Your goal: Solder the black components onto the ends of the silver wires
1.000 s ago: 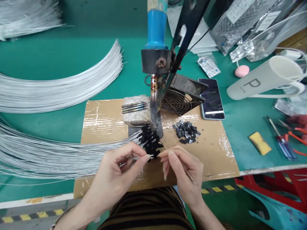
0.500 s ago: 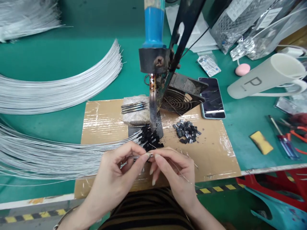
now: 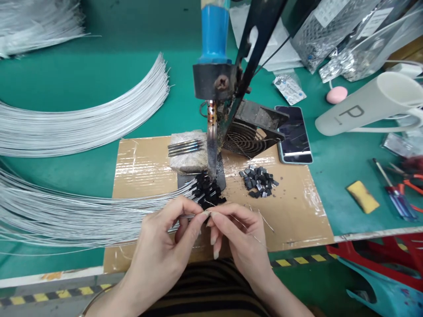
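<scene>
My left hand (image 3: 168, 246) is closed in a pinch on the end of a thin grey cable, thumb against forefinger. My right hand (image 3: 243, 233) is pinched right beside it, fingertips almost touching the left ones. A fine silvery wire trails from its fingers across the back of the hand. What lies between the fingertips is too small to make out. Just beyond them sits a heap of small black pieces (image 3: 208, 191) at the ends of a grey cable bundle (image 3: 82, 215). The metal tip of a blue-handled soldering iron (image 3: 212, 149) hangs above that heap on a black arm.
Cardboard (image 3: 297, 211) covers the bench front. On it lie loose black pieces (image 3: 259, 181) and a pale block (image 3: 188, 163) with metal rods. A fan (image 3: 249, 136), phone (image 3: 294, 134), mug (image 3: 363, 105), yellow sponge (image 3: 362, 197) and screwdriver (image 3: 395, 193) stand rightward. Another cable bundle (image 3: 82, 132) lies left.
Both hands stay pinched together at nearly the same spot, the right fingers shifting slightly. The whole view has moved a little, with the bench things appearing slightly further right.
</scene>
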`<state>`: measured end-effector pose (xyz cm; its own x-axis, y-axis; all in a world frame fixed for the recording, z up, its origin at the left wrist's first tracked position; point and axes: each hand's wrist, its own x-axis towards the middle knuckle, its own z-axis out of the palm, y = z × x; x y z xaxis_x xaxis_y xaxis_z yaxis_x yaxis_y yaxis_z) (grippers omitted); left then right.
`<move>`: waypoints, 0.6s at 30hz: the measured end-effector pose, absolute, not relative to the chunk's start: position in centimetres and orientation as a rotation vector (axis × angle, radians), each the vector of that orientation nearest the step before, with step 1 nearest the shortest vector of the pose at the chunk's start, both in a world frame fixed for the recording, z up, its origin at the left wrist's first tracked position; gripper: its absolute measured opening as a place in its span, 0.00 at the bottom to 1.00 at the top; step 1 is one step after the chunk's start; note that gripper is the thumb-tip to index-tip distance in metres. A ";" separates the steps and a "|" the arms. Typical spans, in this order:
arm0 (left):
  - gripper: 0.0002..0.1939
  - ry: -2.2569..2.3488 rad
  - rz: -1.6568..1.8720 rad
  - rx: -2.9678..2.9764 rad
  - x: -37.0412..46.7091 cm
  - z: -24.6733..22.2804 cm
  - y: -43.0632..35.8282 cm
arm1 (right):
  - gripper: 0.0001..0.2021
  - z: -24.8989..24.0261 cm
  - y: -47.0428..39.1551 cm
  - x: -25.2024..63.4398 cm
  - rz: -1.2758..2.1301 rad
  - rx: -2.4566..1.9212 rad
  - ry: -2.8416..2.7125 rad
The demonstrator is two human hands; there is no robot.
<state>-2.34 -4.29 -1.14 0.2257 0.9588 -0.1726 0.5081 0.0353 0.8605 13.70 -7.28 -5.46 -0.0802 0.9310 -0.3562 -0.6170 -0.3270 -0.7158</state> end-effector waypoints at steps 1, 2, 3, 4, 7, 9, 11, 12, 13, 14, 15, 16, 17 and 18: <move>0.09 1.407 0.628 1.596 -2.4 -1.1 -4.3 | 0.03 -5.5 -7.3 13.7 1.678 -0.952 -0.462; 0.09 1.408 0.622 1.590 -2.4 -1.1 -4.4 | 0.03 -5.5 -7.3 13.7 1.677 -0.949 -0.460; 0.09 1.411 0.617 1.584 -2.5 -1.1 -4.4 | 0.03 -5.6 -7.3 13.7 1.678 -0.946 -0.455; 0.09 1.414 0.614 1.580 -2.5 -1.1 -4.5 | 0.03 -5.6 -7.3 13.8 1.683 -0.942 -0.449; 0.09 1.415 0.603 1.565 -2.5 -1.1 -4.6 | 0.03 -5.7 -7.3 13.8 1.707 -0.931 -0.420; 0.09 1.411 0.610 1.557 -2.5 -1.2 -4.6 | 0.03 -5.6 -7.2 13.9 1.728 -0.932 -0.393; 0.09 1.404 0.615 1.548 -2.5 -1.3 -4.6 | 0.04 -5.4 -7.0 14.0 1.753 -0.934 -0.356; 0.09 1.397 0.614 1.540 -2.5 -1.3 -4.6 | 0.05 -5.3 -6.9 14.0 1.768 -0.931 -0.336; 0.09 1.390 0.608 1.531 -2.6 -1.4 -4.6 | 0.06 -5.2 -6.8 14.1 1.781 -0.927 -0.316; 0.09 1.385 0.600 1.519 -2.6 -1.4 -4.6 | 0.06 -5.1 -6.7 14.1 1.794 -0.924 -0.297; 0.09 1.380 0.595 1.509 -2.6 -1.4 -4.6 | 0.07 -5.1 -6.6 14.1 1.804 -0.921 -0.281; 0.09 1.378 0.594 1.499 -2.6 -1.4 -4.6 | 0.07 -5.0 -6.6 14.2 1.811 -0.920 -0.268; 0.09 1.378 0.596 1.493 -2.6 -1.4 -4.6 | 0.07 -5.0 -6.5 14.1 1.815 -0.920 -0.259; 0.09 1.379 0.597 1.489 -2.6 -1.4 -4.5 | 0.08 -4.9 -6.5 14.1 1.819 -0.922 -0.253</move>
